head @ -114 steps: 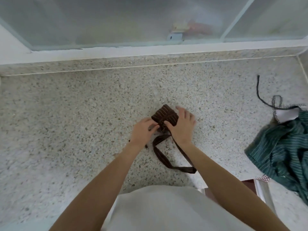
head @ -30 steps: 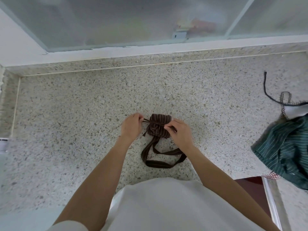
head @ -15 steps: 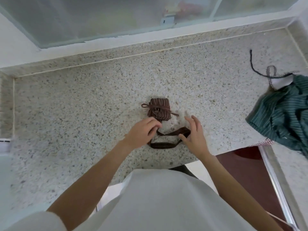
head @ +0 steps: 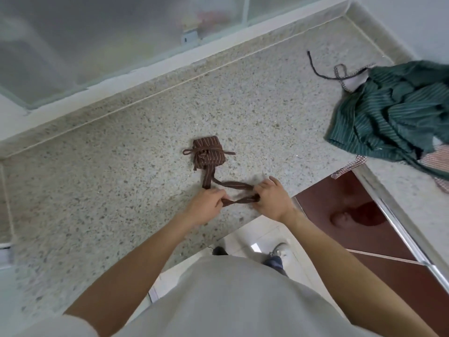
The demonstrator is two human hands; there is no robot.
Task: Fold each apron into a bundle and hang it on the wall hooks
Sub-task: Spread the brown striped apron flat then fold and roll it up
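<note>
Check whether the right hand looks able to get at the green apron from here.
Probably yes: nothing lies between the right hand and the green apron, but that hand is gripping the brown strap.

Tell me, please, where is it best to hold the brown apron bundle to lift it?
Probably by the strap loop, from the near side. It trails from the tied brown apron bundle toward the person, and the left hand and right hand already pinch it.
</note>
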